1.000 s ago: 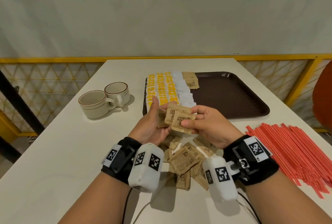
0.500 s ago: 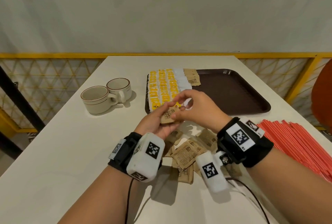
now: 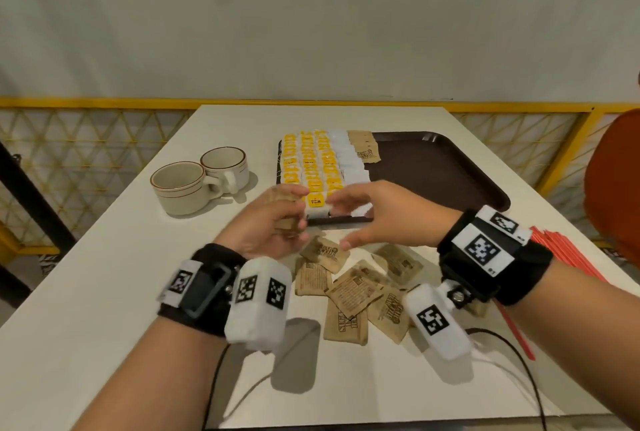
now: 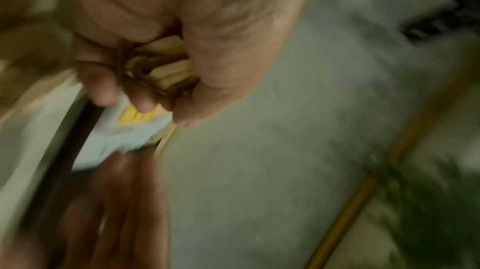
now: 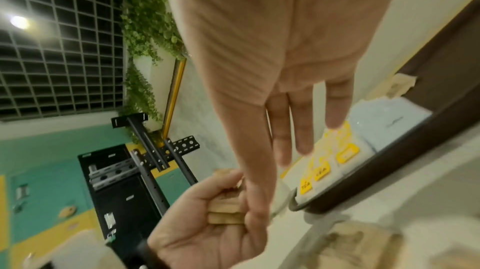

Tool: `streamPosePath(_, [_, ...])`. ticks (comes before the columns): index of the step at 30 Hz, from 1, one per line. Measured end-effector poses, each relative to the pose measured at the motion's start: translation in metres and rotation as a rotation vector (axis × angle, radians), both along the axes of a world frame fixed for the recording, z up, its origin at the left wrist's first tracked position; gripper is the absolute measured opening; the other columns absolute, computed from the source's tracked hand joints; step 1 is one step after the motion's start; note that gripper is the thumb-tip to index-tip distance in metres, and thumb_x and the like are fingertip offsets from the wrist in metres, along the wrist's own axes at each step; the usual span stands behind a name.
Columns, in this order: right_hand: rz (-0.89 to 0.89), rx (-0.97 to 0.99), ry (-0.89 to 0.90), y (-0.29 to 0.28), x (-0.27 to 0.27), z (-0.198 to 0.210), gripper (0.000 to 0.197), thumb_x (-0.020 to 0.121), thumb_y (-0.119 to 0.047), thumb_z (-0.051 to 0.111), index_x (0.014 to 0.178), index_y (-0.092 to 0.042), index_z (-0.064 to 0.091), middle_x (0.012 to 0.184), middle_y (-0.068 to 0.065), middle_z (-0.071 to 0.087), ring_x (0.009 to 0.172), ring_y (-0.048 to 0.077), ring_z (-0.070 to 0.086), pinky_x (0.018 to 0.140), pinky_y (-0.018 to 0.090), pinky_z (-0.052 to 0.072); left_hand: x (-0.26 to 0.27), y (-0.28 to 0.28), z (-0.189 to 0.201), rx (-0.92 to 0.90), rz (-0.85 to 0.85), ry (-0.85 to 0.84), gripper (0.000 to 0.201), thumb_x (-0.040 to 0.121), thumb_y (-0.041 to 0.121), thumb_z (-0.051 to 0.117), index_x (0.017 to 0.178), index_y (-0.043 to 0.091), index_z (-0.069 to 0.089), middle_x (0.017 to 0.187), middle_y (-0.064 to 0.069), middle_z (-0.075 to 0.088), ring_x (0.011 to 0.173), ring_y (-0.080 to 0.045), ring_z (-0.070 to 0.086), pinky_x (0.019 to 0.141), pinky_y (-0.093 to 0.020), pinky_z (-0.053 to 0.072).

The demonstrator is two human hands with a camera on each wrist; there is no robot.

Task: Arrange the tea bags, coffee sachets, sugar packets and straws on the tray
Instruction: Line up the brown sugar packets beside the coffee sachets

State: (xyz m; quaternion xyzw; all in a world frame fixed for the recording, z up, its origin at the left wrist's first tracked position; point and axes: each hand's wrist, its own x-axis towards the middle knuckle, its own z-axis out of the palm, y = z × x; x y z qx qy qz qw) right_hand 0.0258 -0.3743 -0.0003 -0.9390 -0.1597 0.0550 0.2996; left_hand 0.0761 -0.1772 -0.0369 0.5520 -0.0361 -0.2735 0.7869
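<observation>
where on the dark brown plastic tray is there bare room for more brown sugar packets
The dark brown plastic tray is bare right of the short brown sugar packet row. Its left side is crowded with yellow tea bags and white sachets.

Head view: evenly lit and soft; both hands (image 3: 273,219) smeared by motion; railing bowed toward the edges.
Shadows: soft grey patches on the pale counter (image 3: 86,292) under the wrist units and beside the two cream ceramic cups (image 3: 180,186).
Left wrist view: dim, greenish, heavily blurred throughout.
Right wrist view: brighter; round ceiling lamp (image 5: 18,22) flares at upper left; brown paper packets (image 5: 345,251) in the near corner out of focus; lines bent at the edges.
</observation>
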Motion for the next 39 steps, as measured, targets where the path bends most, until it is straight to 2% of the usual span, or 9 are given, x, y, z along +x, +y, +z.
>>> streamPosePath(4, [0.163,-0.343,0.164,-0.002,-0.024,-0.014,0.070,0.066,-0.046,0.082,0.127,-0.040,0.048,0.123,-0.018,0.047,0.114,0.004,0.044,0.096,0.020,0.041,-0.005,0.021,0.010,0.820,-0.302,-0.529,0.008,0.081,0.025,0.073,0.084,0.025,0.066,0.088,0.006,0.059,0.072,-0.014,0.055,0.065,-0.031,0.050])
streamPosePath(7, [0.181,-0.507,0.179,0.011,-0.035,-0.031,0.081,0.057,-0.062,0.080,0.124,-0.042,0.038,0.124,-0.010,0.036,0.114,0.012,0.034,0.100,0.038,0.039,-0.014,0.008,0.007,1.186,-0.511,-0.667,0.030,0.075,0.039,0.076,0.098,0.029,0.060,0.103,0.011,0.056,0.089,-0.009,0.055,0.072,-0.026,0.050])
streamPosePath(11, [0.174,-0.554,0.184,0.021,-0.035,-0.033,0.067,0.066,-0.058,0.076,0.119,-0.040,0.040,0.123,-0.007,0.033,0.112,0.016,0.033,0.095,0.046,0.041,-0.017,-0.008,-0.003,1.349,-0.524,-0.754,0.061,0.071,0.043,0.079,0.118,0.023,0.047,0.105,0.009,0.053,0.094,-0.012,0.051,0.077,-0.025,0.039])
streamPosePath(15, [0.199,-0.603,0.184,0.028,-0.035,-0.031,0.050,0.077,-0.036,0.070,0.118,-0.034,0.042,0.117,-0.004,0.035,0.107,0.020,0.036,0.087,0.048,0.047,-0.017,-0.013,-0.002,1.380,-0.527,-0.852,0.054,0.071,0.038,0.080,0.112,0.019,0.050,0.109,0.001,0.058,0.092,-0.014,0.052,0.078,-0.026,0.042])
streamPosePath(23, [0.266,-0.575,0.014,0.032,-0.031,-0.029,0.020,0.082,-0.007,0.060,0.098,-0.016,0.052,0.108,0.003,0.048,0.081,0.020,0.044,0.058,0.026,0.034,-0.011,-0.005,0.003,1.265,-0.467,-0.776,0.031,0.079,0.019,0.071,0.106,0.024,0.058,0.102,0.006,0.058,0.090,-0.014,0.057,0.077,-0.026,0.047])
streamPosePath(26, [0.193,-0.422,0.048,0.020,-0.028,-0.023,0.020,0.078,-0.002,0.057,0.089,-0.018,0.054,0.092,-0.003,0.056,0.079,0.017,0.051,0.066,0.026,0.042,-0.005,0.013,0.001,1.007,-0.327,-0.545,0.033,0.080,0.011,0.072,0.107,0.024,0.059,0.093,0.001,0.062,0.072,-0.014,0.059,0.073,-0.033,0.054])
streamPosePath(29, [0.106,-0.298,0.066,0.004,-0.026,-0.013,0.021,0.079,-0.001,0.055,0.093,-0.016,0.060,0.079,-0.013,0.054,0.068,0.002,0.048,0.057,0.011,0.036,0.000,0.027,-0.001,0.622,-0.190,-0.305,0.031,0.080,-0.002,0.069,0.106,0.013,0.061,0.074,-0.006,0.064,0.059,-0.017,0.056,0.062,-0.032,0.052])
streamPosePath(35, [0.032,-0.087,0.105,-0.011,-0.022,-0.007,0.036,0.082,-0.003,0.062,0.111,-0.025,0.061,0.105,-0.013,0.062,0.070,-0.017,0.052,0.062,0.005,0.040,0.003,0.028,-0.002,0.345,-0.174,-0.159,0.030,0.077,-0.003,0.069,0.102,0.012,0.060,0.063,-0.007,0.060,0.050,-0.015,0.052,0.049,-0.026,0.048])
streamPosePath(39, [0.112,-0.190,0.142,0.002,-0.021,-0.009,0.058,0.076,-0.024,0.079,0.128,-0.031,0.056,0.126,-0.016,0.057,0.112,-0.002,0.051,0.093,0.016,0.039,0.003,0.027,-0.001,0.219,-0.163,-0.106,0.040,0.067,0.002,0.072,0.104,0.014,0.061,0.062,-0.006,0.060,0.052,-0.013,0.055,0.050,-0.027,0.049])
